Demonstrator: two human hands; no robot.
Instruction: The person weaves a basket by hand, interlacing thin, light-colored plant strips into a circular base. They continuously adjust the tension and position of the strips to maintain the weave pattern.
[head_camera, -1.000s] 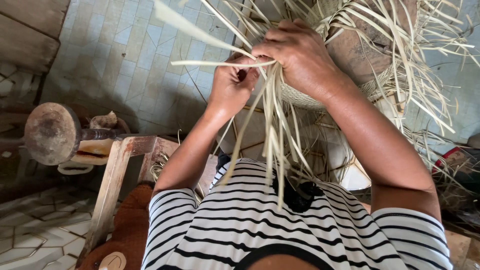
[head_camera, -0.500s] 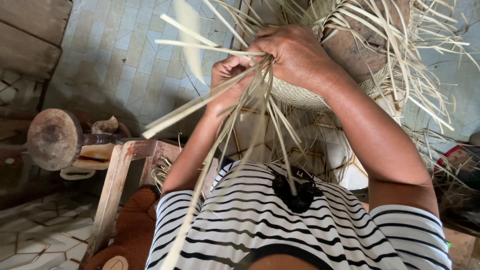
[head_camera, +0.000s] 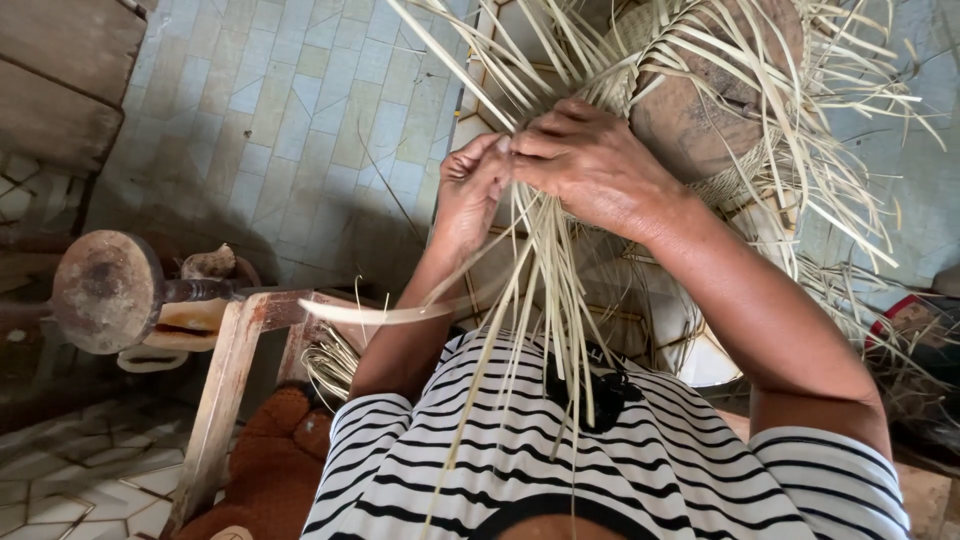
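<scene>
Head view: the camera looks down over a striped shirt (head_camera: 640, 470), black and white, toward two bare hands working pale straw; the left hand (head_camera: 470, 195) sits just left of centre, its fingers (head_camera: 468, 160) curled and pinched shut on a few of the straw strands (head_camera: 545, 290); the right hand (head_camera: 600, 165) lies just beside it, touching it at the fingertips, its fingers folded down and closed over the same bunch where the strands meet the woven edge; the loose strands hang from both hands down toward the shirt, some crossing it, while one broader strip (head_camera: 390, 313) bends off to the left below the left forearm; above and right of the hands sits the half-woven straw piece (head_camera: 640, 60), fitted over a rounded brown block (head_camera: 720, 100), with unwoven ends fanning out in all directions; at the left stands a wooden frame (head_camera: 225, 380) with a round rusty disc (head_camera: 105, 292) on a short shaft; a small bundle of straw (head_camera: 330, 365) rests beside the frame; a brown cushion-like thing (head_camera: 270, 460) lies below it; the floor (head_camera: 290, 120) is of pale rectangular tiles.
</scene>
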